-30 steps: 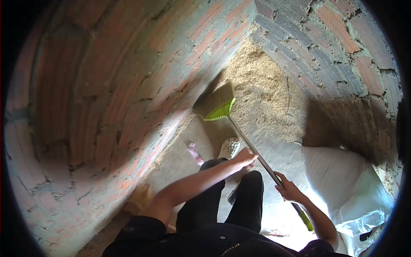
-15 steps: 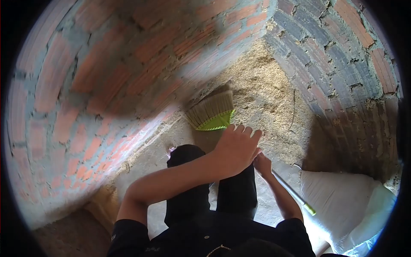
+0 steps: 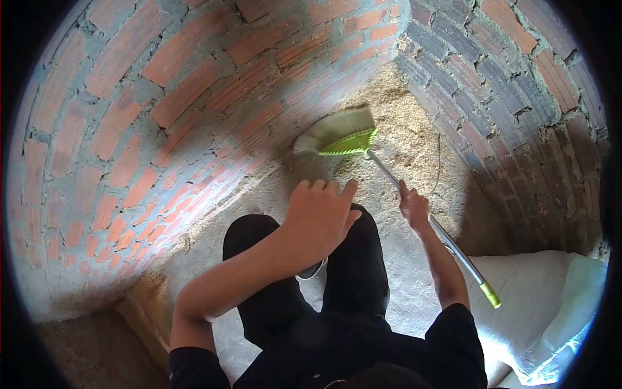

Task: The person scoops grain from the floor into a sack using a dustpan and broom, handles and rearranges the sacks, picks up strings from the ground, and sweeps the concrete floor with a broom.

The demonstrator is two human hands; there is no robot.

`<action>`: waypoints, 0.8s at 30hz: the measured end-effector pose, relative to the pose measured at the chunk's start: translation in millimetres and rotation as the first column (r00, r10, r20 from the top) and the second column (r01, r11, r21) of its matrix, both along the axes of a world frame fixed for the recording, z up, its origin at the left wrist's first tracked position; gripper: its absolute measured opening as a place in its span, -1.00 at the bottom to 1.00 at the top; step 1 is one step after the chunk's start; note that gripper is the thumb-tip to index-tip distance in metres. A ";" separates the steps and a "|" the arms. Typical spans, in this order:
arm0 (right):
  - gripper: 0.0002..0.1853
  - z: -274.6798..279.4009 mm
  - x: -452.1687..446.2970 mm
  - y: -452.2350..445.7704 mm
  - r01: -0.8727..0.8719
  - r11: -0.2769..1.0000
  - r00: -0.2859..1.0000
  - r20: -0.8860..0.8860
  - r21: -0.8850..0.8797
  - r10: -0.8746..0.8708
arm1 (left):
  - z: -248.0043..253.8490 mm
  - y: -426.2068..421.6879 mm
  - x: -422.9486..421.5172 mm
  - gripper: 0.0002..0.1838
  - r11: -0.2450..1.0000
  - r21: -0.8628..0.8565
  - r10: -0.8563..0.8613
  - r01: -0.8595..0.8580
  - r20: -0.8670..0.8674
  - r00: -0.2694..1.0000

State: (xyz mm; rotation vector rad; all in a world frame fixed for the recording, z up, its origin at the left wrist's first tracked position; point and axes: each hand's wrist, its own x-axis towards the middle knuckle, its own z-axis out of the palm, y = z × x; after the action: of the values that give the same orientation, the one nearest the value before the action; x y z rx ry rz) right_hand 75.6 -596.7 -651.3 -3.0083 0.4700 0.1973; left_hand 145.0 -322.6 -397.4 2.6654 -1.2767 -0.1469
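Note:
A broom (image 3: 350, 142) with a green head, pale bristles and a metal handle lies slantwise ahead of my knees. Its bristles are bent over at the foot of the left brick wall, among loose grain-like husks (image 3: 405, 139). My right hand (image 3: 414, 206) is wrapped round the handle partway down, and the yellow-green end of the handle sticks out past my forearm. Over my knees, my left hand (image 3: 321, 211) hangs back side up, thumb apart from the fingers, with nothing seen in it; its palm is hidden.
Brick walls rise on the left (image 3: 188, 97) and right (image 3: 483, 97), meeting in a corner ahead. A large whitish sack (image 3: 525, 292) stands at the lower right. Some husks and a brownish sack-like thing (image 3: 148, 308) are at the lower left.
The broom head has moved forward and right, its bristles now bent over. My right hand has moved forward and right with the handle. My left hand has shifted left, apart from the right.

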 end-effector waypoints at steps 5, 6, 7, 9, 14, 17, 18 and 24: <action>-0.59 24.7 -31.6 -8.9 0.278 0.959 0.958 -0.085 0.054 -0.273 | 1.0 13.5 -2.3 -0.53 1.000 0.011 0.028 -0.029 0.008 1.000; -0.58 37.1 -42.6 -7.1 0.296 0.953 0.954 -0.077 0.067 -0.290 | 1.4 16.1 -2.3 -0.53 1.000 0.008 0.029 -0.029 0.011 1.000; -0.58 48.9 -51.5 -4.5 0.296 0.953 0.954 -0.076 0.065 -0.291 | 1.4 18.7 -3.4 -0.53 0.999 0.015 0.032 -0.033 0.027 0.999; -0.58 64.2 -71.6 0.2 0.346 0.919 0.938 -0.060 0.187 -0.341 | 2.4 20.4 -5.3 -0.53 1.000 0.018 0.025 -0.026 0.038 0.999; -0.66 34.7 -79.3 14.9 0.092 0.938 0.975 0.160 0.333 -0.152 | 8.5 11.9 -9.8 -0.51 0.999 0.035 0.012 -0.012 -0.022 1.000; -0.64 9.1 -50.7 24.1 -0.038 0.959 0.981 0.192 0.280 -0.017 | 7.1 5.1 -12.5 -0.51 0.999 0.043 -0.006 0.008 -0.039 0.999; -0.64 2.4 -40.6 21.6 -0.024 0.960 0.980 0.196 0.278 -0.032 | 6.1 3.5 -13.2 -0.51 0.999 0.042 -0.022 0.024 -0.035 0.999; -0.66 23.6 -16.2 1.7 0.332 0.928 0.935 -0.190 0.171 -0.300 | 6.2 2.1 -12.8 -0.51 0.997 0.082 -0.005 0.008 -0.041 0.999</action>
State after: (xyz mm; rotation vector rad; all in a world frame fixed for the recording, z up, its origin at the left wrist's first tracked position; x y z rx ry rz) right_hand 59.5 -595.1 -627.7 -2.6820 0.8853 0.4347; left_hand 132.2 -320.5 -391.3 2.7117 -1.2941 -0.2583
